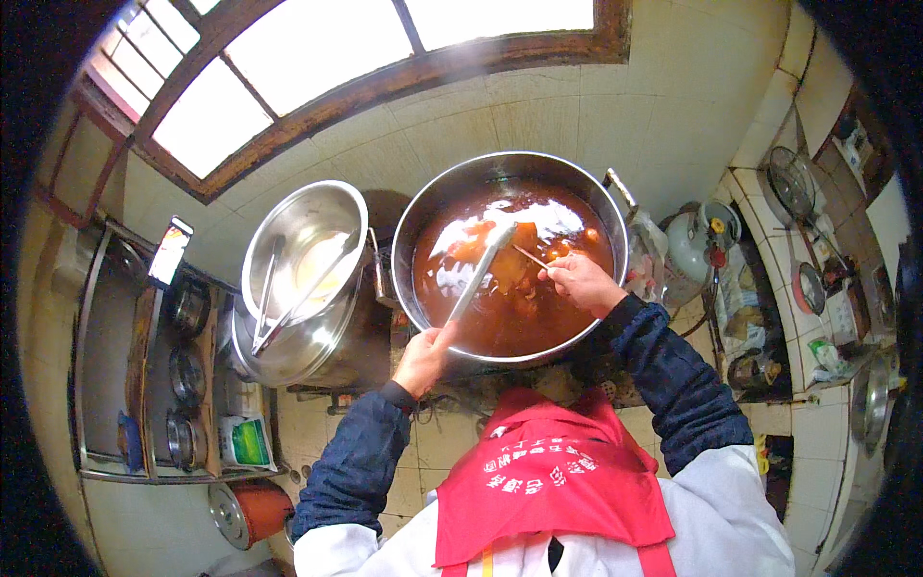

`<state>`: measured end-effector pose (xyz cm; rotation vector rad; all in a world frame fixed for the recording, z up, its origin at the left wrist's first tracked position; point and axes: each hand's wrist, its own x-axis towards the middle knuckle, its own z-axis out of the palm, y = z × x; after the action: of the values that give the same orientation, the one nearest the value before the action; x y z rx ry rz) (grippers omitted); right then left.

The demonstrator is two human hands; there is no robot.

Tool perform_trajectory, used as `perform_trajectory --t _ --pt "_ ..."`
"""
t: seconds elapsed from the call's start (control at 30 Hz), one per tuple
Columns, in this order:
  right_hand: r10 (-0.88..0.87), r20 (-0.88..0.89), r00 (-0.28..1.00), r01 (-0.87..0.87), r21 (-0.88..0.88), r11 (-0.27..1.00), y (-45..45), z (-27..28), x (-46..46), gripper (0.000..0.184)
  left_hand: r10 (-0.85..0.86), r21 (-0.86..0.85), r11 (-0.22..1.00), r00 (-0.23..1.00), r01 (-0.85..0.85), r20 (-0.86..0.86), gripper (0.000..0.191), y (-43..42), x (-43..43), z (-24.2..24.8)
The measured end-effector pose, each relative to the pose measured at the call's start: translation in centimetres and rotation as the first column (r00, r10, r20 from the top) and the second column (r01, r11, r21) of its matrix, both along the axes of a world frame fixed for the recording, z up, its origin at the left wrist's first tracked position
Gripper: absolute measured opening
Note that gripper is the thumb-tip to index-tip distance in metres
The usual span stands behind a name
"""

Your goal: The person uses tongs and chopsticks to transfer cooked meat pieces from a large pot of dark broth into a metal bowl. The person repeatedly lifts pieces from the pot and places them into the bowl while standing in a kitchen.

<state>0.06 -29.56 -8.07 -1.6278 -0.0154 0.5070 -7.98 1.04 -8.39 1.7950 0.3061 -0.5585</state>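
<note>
A large stainless-steel pot (404, 288) in front of me holds glossy brown broth (461, 317) with pieces of food in it. My left hand (424, 359) grips a long metal utensil (479, 275), probably tongs, at the pot's near-left rim. The utensil slants over the broth, its far end by an orange-brown piece of food (530, 234). From the right, my right hand (583, 285) reaches over the pot and pinches a thin stick (530, 255), like a chopstick or skewer. The stick's tip points left at that food. Several round orange-brown items (559, 254) show near my right fingers.
Left of the pot, a steel basin (303, 209) with pale contents holds metal tongs (303, 303), tilted over another steel bowl (339, 339). A phone (171, 251) stands by a rack (148, 360) of pans. A gas cylinder (685, 241) is at right. Behind runs a tiled wall (497, 101).
</note>
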Motion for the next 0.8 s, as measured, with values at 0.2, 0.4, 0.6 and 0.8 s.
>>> perform_trajectory --t 0.2,0.4,0.6,0.8 --pt "0.069 0.151 0.986 -0.047 -0.145 0.988 -0.3 -1.1 0.4 0.028 0.022 -0.005 1.0 0.999 -0.023 -0.048 0.041 -0.1 -0.5 0.5" --pt "0.365 0.338 0.867 -0.092 -0.612 0.785 -0.9 -1.0 2.7 0.031 0.067 -0.076 0.994 0.982 -0.082 -0.178 0.046 -0.8 -0.8 -0.6" --pt "0.251 0.306 0.918 -0.1 -0.435 0.895 -1.4 -1.1 1.8 0.029 0.024 0.025 0.999 1.0 -0.024 -0.01 0.045 -1.0 -0.6 -1.1" --pt "0.013 0.157 0.988 0.0 -0.085 0.996 -0.7 -1.4 -0.1 0.024 -0.162 0.279 0.957 0.943 0.079 0.29 0.046 1.2 0.7 -0.4"
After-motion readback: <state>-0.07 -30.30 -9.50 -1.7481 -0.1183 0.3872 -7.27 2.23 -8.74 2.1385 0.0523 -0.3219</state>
